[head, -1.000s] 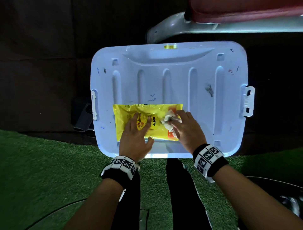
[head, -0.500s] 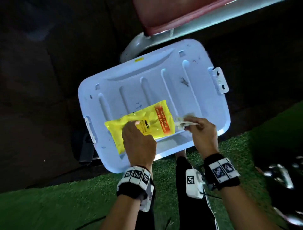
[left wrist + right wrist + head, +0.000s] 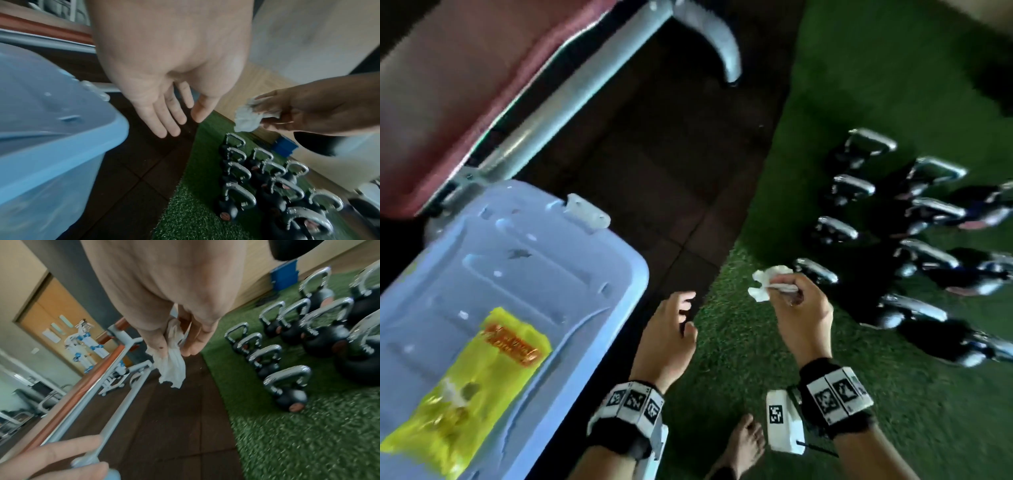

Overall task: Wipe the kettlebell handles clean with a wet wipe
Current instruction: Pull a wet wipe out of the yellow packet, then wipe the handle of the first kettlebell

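Two hands raised between the storage box and the kettlebell rows, wipe in the right.

Right hand [image 3: 803, 317] pinched a crumpled white wet wipe [image 3: 767, 282] between thumb and fingertips, clear of the floor and just short of the nearest kettlebell handle [image 3: 815, 270]; left hand [image 3: 671, 337] hung beside it with fingers [image 3: 164, 116] straight and relaxed, holding nothing. Kettlebells [image 3: 287, 386] stood upright in rows on the green turf [image 3: 756, 359], near its edge with the dark floor mat [image 3: 671, 171]. Yellow wipe packet [image 3: 472, 380] lay on the blue box lid [image 3: 534, 274], toward its near edge. By appearance, the wipe was soft, limp and light, best bunched into a pad; the chromed handles looked rigid and smooth, probably slippery when wet, and each heavy bell was likely to stay put if wrapped at the top bar.
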### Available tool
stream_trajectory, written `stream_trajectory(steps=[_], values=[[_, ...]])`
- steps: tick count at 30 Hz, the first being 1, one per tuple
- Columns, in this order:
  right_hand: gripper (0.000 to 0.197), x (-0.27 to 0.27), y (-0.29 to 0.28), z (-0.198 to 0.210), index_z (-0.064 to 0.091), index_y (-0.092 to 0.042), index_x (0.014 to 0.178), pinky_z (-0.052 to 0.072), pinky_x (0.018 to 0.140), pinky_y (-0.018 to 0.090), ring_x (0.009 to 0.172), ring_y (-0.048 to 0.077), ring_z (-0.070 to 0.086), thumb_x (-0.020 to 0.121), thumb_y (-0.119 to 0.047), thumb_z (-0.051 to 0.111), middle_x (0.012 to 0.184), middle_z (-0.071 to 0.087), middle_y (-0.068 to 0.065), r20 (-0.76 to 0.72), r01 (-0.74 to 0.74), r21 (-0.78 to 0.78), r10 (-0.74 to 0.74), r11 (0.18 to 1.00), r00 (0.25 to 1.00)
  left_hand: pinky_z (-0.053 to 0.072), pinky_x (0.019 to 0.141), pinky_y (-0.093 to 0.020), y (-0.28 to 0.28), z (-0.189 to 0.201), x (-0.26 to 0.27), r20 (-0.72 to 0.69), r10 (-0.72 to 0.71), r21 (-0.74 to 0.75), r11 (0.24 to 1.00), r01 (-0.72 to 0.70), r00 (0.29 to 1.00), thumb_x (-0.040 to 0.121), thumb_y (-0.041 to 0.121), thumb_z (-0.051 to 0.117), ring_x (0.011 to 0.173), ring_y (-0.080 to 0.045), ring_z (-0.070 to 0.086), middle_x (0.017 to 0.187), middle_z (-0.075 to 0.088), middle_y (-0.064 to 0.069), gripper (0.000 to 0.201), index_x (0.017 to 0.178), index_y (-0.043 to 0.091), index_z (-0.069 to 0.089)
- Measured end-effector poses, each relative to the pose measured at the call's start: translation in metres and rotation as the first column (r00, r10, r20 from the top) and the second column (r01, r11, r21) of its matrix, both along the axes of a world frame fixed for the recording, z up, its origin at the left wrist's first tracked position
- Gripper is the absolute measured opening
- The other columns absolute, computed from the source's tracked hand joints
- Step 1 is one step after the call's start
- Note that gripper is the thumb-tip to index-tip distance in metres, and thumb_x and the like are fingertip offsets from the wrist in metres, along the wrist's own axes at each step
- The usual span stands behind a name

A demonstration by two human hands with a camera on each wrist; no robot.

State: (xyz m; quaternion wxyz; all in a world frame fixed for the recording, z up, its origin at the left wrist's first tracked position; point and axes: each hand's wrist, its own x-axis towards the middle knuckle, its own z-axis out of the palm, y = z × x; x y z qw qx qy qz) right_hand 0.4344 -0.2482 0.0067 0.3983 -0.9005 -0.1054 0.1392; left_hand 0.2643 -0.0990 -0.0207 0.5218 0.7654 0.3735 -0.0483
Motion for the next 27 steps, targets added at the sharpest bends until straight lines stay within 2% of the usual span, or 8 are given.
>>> stream_trajectory(steps=[2,5,9,14,17,21,24,27], values=[[0.016,0.036,-0.039,-0.012,0.073,-0.025,0.085,0.056,0.075,0.035,0.081,0.013,0.067,0.082,-0.010,0.078,0.091,0.073,-0.008,0.060,0.029,0.012,-0.029,1.000,0.998,0.056,0.093,-0.034,-0.009,-0.016,0.043,0.008,-0.105,-0.004,0.994,0.105,0.994,0.095,0.010,0.055,0.097,-0.004,0.068,0.120,0.068,0.005,0.042,0.131,0.031,0.057],[0.027,0.082,-0.089,-0.043,0.068,-0.036,0.086,0.055,0.076,0.030,0.087,0.007,0.067,0.083,-0.010,0.075,0.095,0.072,-0.013,0.095,0.043,0.032,-0.046,0.999,0.994,0.056,0.087,-0.030,-0.022,-0.059,0.105,0.008,-0.254,0.019,0.967,0.254,0.967,0.095,0.009,0.058,0.088,-0.005,0.070,0.112,0.072,0.004,0.035,0.125,0.026,0.063],[0.025,0.133,-0.141,-0.104,0.066,-0.035,0.093,0.053,0.063,0.027,0.074,0.008,0.066,0.080,-0.015,0.075,0.084,0.071,-0.012,0.094,0.118,0.025,-0.120,0.993,0.988,0.044,0.070,-0.003,-0.027,-0.135,0.183,-0.054,-0.447,0.009,0.894,0.448,0.893,0.095,0.011,0.058,0.087,0.002,0.067,0.106,0.071,0.010,0.030,0.119,0.029,0.066],[0.029,0.184,-0.177,-0.192,0.069,-0.039,0.095,0.048,0.056,0.015,0.068,0.002,0.066,0.078,-0.018,0.078,0.083,0.070,-0.021,0.057,0.123,0.004,-0.123,0.992,0.991,0.053,0.077,-0.023,-0.027,-0.239,0.273,-0.098,-0.592,0.109,0.793,0.600,0.800,0.096,0.014,0.060,0.087,-0.004,0.070,0.101,0.073,0.014,0.026,0.116,0.030,0.067],[0.024,0.211,-0.188,-0.233,0.074,-0.039,0.092,0.055,0.072,0.026,0.083,0.007,0.068,0.081,-0.018,0.078,0.095,0.069,-0.018,0.027,0.085,0.006,-0.085,0.996,0.996,0.047,0.068,-0.009,-0.033,-0.299,0.315,-0.081,-0.649,0.102,0.749,0.654,0.756,0.096,0.020,0.064,0.086,0.003,0.070,0.111,0.071,0.014,0.029,0.121,0.034,0.063],[0.016,0.231,-0.191,-0.264,0.078,-0.037,0.090,0.047,0.054,0.013,0.068,0.001,0.061,0.081,-0.025,0.071,0.099,0.069,-0.011,0.013,0.021,0.115,-0.023,0.993,1.000,0.054,0.082,-0.019,-0.047,-0.362,0.344,-0.049,-0.660,0.022,0.749,0.662,0.749,0.090,0.029,0.074,0.105,-0.001,0.067,0.127,0.064,0.014,0.049,0.134,0.038,0.055],[0.018,0.241,-0.192,-0.275,0.081,-0.030,0.095,0.054,0.069,0.019,0.084,0.003,0.067,0.087,-0.034,0.065,0.103,0.070,-0.014,0.000,-0.034,0.193,0.035,0.981,0.999,0.052,0.085,-0.016,-0.059,-0.396,0.354,-0.037,-0.685,0.005,0.728,0.686,0.728,0.083,0.035,0.082,0.119,-0.006,0.060,0.139,0.057,0.012,0.073,0.146,0.034,0.045],[0.016,0.248,-0.194,-0.290,0.079,-0.038,0.099,0.049,0.065,0.012,0.076,-0.001,0.062,0.090,-0.040,0.066,0.107,0.062,-0.020,0.136,-0.094,0.021,0.090,0.995,0.987,0.053,0.103,-0.033,-0.076,-0.418,0.360,-0.002,-0.698,0.016,0.716,0.698,0.716,0.075,0.045,0.087,0.126,-0.007,0.056,0.144,0.052,0.015,0.090,0.151,0.034,0.039]])
